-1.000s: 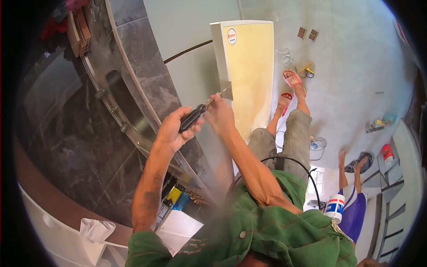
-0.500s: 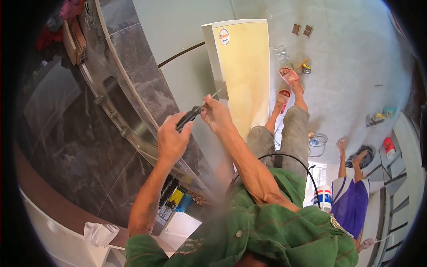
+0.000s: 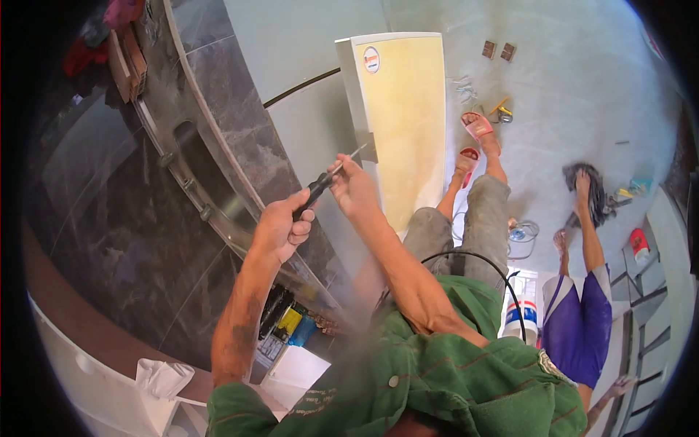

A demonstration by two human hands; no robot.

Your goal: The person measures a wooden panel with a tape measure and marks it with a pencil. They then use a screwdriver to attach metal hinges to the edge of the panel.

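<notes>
My left hand [image 3: 282,227] is wrapped around the black handle of a screwdriver [image 3: 314,193]. The fingers of my right hand [image 3: 353,186] pinch its metal shaft just ahead of the handle. The screwdriver's tip points up and right, close to a small grey metal plate [image 3: 370,148] on the side edge of a panel. That panel [image 3: 404,109] has a yellow face, white edges and a round sticker near its top, and stands beside my legs.
A dark marbled counter [image 3: 131,240] with a sink lies left. Another person's leg [image 3: 591,233] rests on a black bag [image 3: 582,182] at right. A tape measure [image 3: 504,115], a white bucket [image 3: 521,320] and a red bottle [image 3: 639,244] stand or lie about the floor.
My left hand has turned about the screwdriver handle, its fingers now curled underneath. The other person's foot and the black bag have moved up the frame. The panel shifts slightly right in view.
</notes>
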